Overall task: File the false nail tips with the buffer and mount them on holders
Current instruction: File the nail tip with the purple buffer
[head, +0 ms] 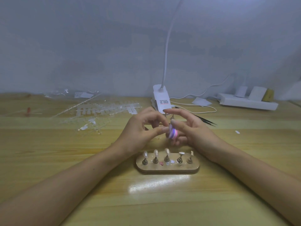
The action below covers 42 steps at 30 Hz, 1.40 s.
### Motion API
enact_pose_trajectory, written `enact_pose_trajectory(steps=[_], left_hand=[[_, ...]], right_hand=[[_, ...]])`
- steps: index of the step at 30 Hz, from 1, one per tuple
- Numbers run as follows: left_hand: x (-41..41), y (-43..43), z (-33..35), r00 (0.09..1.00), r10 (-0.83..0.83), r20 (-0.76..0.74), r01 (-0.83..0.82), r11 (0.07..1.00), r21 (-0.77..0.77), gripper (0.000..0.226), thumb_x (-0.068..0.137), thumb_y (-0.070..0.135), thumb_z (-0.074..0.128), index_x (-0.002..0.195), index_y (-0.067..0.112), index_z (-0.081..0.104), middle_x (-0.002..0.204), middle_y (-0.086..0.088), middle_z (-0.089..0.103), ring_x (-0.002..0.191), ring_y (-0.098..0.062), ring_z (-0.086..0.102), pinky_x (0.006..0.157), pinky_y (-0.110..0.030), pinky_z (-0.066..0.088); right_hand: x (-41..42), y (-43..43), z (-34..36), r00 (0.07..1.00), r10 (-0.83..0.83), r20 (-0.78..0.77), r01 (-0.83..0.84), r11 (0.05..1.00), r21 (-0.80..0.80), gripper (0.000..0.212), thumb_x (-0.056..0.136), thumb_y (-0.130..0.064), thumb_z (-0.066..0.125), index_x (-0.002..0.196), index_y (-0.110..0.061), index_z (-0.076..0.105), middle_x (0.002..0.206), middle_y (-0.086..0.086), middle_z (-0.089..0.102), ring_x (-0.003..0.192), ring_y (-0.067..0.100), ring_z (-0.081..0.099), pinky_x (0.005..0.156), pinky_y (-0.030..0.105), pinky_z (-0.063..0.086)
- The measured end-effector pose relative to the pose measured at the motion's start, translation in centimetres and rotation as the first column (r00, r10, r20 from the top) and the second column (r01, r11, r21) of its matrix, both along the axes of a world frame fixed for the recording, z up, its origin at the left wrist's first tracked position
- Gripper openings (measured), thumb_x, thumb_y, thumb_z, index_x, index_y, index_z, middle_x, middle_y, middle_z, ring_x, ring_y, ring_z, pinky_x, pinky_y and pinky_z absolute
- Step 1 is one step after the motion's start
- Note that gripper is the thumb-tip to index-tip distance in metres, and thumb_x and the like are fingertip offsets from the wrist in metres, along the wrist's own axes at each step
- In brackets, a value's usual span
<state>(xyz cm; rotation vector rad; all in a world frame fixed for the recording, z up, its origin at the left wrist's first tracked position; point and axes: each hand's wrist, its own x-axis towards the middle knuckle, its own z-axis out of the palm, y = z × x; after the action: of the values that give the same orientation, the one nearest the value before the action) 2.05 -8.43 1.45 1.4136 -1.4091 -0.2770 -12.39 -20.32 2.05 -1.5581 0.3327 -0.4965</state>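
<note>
Head view: right hand (pixel 193 132) grips the striped buffer (pixel 173 134), half hidden by its fingers (pixel 177 123). Left hand (pixel 138 129) pinches its fingertips (pixel 160 129) together beside it; what they hold is too blurred to tell.

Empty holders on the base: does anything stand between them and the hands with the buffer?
Nothing visible does. The two empty holders stand at the right end of the base, nearer the camera than the right hand, which holds the buffer; only bare table lies between.
</note>
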Motion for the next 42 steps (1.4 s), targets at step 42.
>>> enact_pose_trajectory(steps=[42], left_hand=[[0.29, -0.17, 0.02, 0.999, -0.005, -0.035, 0.005, 1.0, 0.02, 0.007, 0.081, 0.016, 0.076, 0.08, 0.018, 0.069, 0.082, -0.008, 0.054, 0.076, -0.011, 0.054, 0.073, -0.01, 0.041]], right_hand=[[-0.19, -0.17, -0.24, 1.0, 0.013, 0.016, -0.013, 1.0, -0.01, 0.054, 0.083, -0.02, 0.068, 0.135, -0.019, 0.054, 0.086, 0.023, 0.071, 0.066, 0.022, 0.067, 0.059, 0.027, 0.057]])
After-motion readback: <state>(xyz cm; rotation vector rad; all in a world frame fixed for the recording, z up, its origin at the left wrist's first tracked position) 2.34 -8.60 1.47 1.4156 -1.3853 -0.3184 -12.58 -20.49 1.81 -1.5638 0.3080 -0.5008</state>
